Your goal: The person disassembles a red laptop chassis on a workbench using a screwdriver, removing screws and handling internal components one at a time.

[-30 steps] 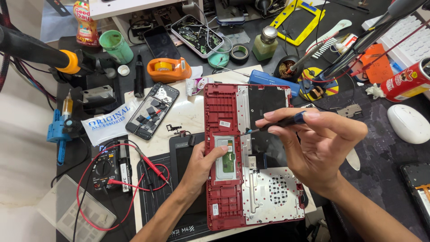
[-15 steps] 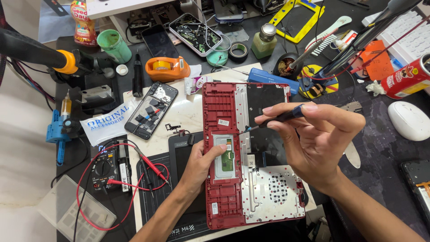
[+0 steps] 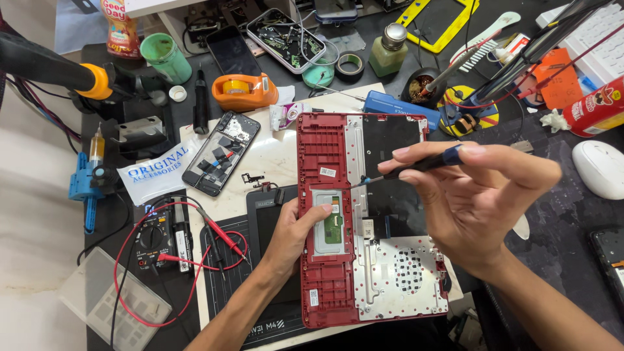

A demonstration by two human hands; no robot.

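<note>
red laptop case (image 3: 328, 260) lies under flat left hand (image 3: 300, 231); right hand (image 3: 484, 195) pinches screwdriver (image 3: 416, 166) above it.

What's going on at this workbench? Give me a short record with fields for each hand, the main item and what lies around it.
Left hand: left hand rests flat on the red laptop shell, by its touchpad board.
Right hand: right hand pinches a small screwdriver, tip at the shell's metal frame.
Nearby: opened phone, multimeter with red leads, orange tape dispenser, white mouse.
</note>
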